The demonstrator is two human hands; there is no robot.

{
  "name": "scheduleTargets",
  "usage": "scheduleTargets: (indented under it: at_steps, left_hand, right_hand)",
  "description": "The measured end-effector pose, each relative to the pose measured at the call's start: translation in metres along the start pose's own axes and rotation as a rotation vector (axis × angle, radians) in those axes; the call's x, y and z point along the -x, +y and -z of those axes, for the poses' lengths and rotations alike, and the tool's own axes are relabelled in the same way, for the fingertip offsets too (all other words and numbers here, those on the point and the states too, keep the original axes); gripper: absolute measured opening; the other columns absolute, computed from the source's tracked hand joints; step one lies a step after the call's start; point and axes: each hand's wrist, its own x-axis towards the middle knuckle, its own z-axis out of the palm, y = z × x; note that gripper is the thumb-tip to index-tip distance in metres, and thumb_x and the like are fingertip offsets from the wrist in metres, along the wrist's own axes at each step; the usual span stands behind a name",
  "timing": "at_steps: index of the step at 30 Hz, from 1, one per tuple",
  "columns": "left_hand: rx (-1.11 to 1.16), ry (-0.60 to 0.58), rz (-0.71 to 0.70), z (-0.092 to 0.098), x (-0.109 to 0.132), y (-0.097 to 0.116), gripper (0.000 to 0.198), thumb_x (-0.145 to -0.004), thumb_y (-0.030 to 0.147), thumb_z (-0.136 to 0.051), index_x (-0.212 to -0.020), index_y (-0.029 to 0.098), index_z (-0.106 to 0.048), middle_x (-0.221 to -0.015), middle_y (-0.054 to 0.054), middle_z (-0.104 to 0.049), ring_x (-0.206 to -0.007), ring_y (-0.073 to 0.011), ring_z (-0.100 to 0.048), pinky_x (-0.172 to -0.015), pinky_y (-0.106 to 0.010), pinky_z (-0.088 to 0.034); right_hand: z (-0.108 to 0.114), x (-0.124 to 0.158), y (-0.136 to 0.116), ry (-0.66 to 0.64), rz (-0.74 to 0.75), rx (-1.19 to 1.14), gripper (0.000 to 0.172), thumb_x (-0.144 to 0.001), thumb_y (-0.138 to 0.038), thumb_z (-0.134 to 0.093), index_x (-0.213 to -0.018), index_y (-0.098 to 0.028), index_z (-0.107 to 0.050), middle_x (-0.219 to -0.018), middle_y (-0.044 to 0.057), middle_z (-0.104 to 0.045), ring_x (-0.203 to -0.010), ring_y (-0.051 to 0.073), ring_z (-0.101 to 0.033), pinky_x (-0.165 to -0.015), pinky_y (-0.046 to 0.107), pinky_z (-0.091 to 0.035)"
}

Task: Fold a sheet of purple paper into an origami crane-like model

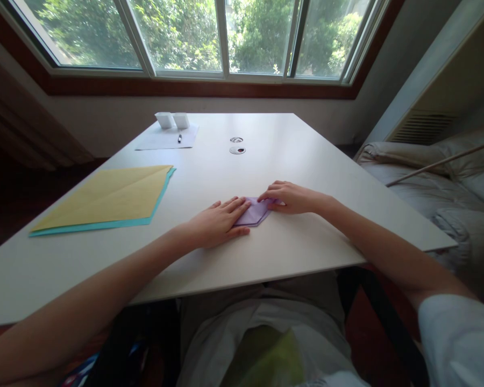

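A small folded piece of purple paper (pixel 255 213) lies on the white table (pixel 290 252) near its front edge. My left hand (pixel 218 221) rests flat on the paper's left side, fingers stretched out and pressing it down. My right hand (pixel 289 196) sits at the paper's right corner, fingers curled and pinching its edge. Part of the paper is hidden under both hands.
A stack of yellow paper (pixel 108 196) over teal sheets lies to the left. At the far side are a white sheet with a pen (pixel 179 138), two small white boxes (pixel 172 120) and round cable ports (pixel 237 150). A bed with bedding (pixel 435 183) stands to the right.
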Motion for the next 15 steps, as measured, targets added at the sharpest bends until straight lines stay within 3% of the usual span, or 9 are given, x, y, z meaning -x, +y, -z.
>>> scheduleTargets:
  at_steps: [5, 11, 15]
  left_hand:
    - [-0.008, 0.015, 0.017, 0.004, 0.001, 0.004, 0.073, -0.088, 0.06, -0.023, -0.141, 0.011, -0.02, -0.145, -0.018, -0.026, -0.132, -0.0288, -0.027, -0.102, -0.041, -0.027]
    - [0.021, 0.076, -0.1, 0.009, 0.0, 0.007, 0.063, -0.088, 0.058, -0.028, -0.13, 0.012, -0.041, -0.138, -0.014, -0.04, -0.126, -0.0274, -0.036, -0.102, -0.039, -0.028]
    - [0.057, 0.06, -0.179, 0.011, 0.003, 0.018, 0.064, -0.088, 0.056, -0.029, -0.134, 0.011, -0.036, -0.139, -0.014, -0.038, -0.128, -0.0288, -0.033, -0.102, -0.038, -0.029]
  right_hand:
    - [-0.002, -0.003, -0.003, 0.006, -0.026, 0.08, 0.037, -0.092, -0.038, -0.036, -0.114, -0.022, -0.061, -0.097, 0.01, -0.063, -0.09, 0.02, -0.054, -0.083, 0.034, -0.036]
    - [-0.006, -0.002, -0.005, 0.118, -0.148, 0.198, 0.039, -0.093, -0.038, -0.032, -0.102, -0.023, -0.067, -0.105, 0.009, -0.061, -0.1, 0.024, -0.046, -0.084, 0.037, -0.03]
    - [-0.011, -0.002, -0.004, 0.177, -0.218, 0.244, 0.037, -0.092, -0.039, -0.034, -0.102, -0.026, -0.068, -0.111, 0.01, -0.055, -0.101, 0.026, -0.042, -0.085, 0.04, -0.03]
